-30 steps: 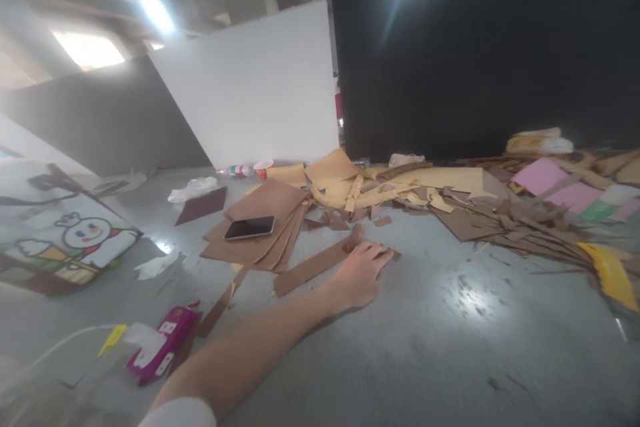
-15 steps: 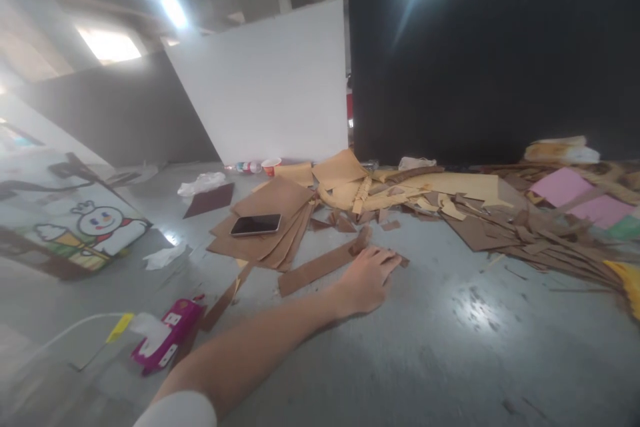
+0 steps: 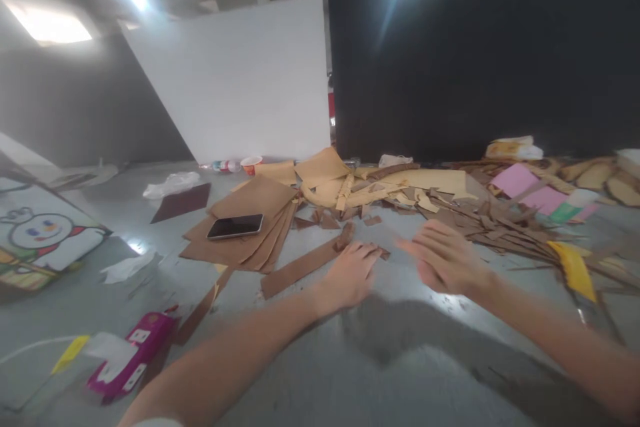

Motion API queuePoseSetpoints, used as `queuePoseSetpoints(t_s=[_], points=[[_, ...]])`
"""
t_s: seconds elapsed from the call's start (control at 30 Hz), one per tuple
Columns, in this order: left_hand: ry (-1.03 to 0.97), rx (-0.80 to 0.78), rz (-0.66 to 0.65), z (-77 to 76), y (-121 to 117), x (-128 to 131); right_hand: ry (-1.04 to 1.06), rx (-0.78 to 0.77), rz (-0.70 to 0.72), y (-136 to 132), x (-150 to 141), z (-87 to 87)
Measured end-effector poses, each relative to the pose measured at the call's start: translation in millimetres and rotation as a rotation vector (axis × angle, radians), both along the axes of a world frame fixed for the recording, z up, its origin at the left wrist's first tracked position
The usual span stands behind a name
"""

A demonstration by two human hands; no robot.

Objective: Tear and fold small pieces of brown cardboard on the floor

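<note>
My left hand (image 3: pixel 353 273) lies palm down on the grey tabletop, its fingers stretched over one end of a flat brown strip (image 3: pixel 300 272). A small brown scrap (image 3: pixel 384 253) shows past the fingertips. My right hand (image 3: pixel 447 259) hangs just to the right, over the table. Its index finger points left, blurred by motion, while the other fingers bend loosely; nothing shows in them. To its right are a heap of brown scraps (image 3: pixel 505 230) and a yellow object (image 3: pixel 573 270), whose kind I cannot make out.
A phone (image 3: pixel 235 227) lies on stacked brown sheets (image 3: pixel 267 197). A magenta tissue pack (image 3: pixel 135 357) sits front left, near a white cable (image 3: pixel 37 347). Tan offcuts (image 3: pixel 435 180), a paper cup (image 3: pixel 251 165) and a bottle (image 3: pixel 225 165) line the back, below upright white (image 3: pixel 250 80) and black (image 3: pixel 475 53) panels.
My right hand has come into view from the right, close to my left hand. My left hand stays at the brown strip. The whole view has shifted to the right.
</note>
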State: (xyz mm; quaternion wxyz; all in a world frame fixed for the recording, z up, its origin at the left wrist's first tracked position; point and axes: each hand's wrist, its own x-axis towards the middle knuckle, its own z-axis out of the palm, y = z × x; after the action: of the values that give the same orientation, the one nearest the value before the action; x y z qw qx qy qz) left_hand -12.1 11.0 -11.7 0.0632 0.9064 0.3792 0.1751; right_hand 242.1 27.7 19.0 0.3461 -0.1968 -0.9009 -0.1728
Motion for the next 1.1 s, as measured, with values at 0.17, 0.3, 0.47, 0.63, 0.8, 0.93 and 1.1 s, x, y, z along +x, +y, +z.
queuePoseSetpoints(t_s=[0.17, 0.3, 0.47, 0.63, 0.8, 0.93, 1.1], points=[[-0.010, 0.025, 0.006, 0.0, 0, 1, -0.049, -0.221, -0.137, 18, -3, -35.0], [-0.007, 0.032, 0.003, 1.6, 0, 1, -0.061, -0.338, -0.111, 24, -3, -48.4], [-0.040, -0.002, 0.009, 5.2, -1, 2, -0.090, -0.390, -0.103, 23, -6, -47.7], [-0.114, -0.029, 0.068, 7.1, 1, 3, -0.088, -0.405, -0.014, 22, -8, -44.7], [-0.168, -0.063, 0.118, 4.6, 6, 0, -0.093, -0.429, -0.002, 20, -8, -42.1], [-0.194, -0.108, 0.119, 5.0, 8, 0, -0.060, -0.494, 0.009, 18, -10, -39.1], [-0.256, -0.179, 0.126, 5.7, 9, 2, -0.023, -0.557, -0.015, 18, -10, -37.6]])
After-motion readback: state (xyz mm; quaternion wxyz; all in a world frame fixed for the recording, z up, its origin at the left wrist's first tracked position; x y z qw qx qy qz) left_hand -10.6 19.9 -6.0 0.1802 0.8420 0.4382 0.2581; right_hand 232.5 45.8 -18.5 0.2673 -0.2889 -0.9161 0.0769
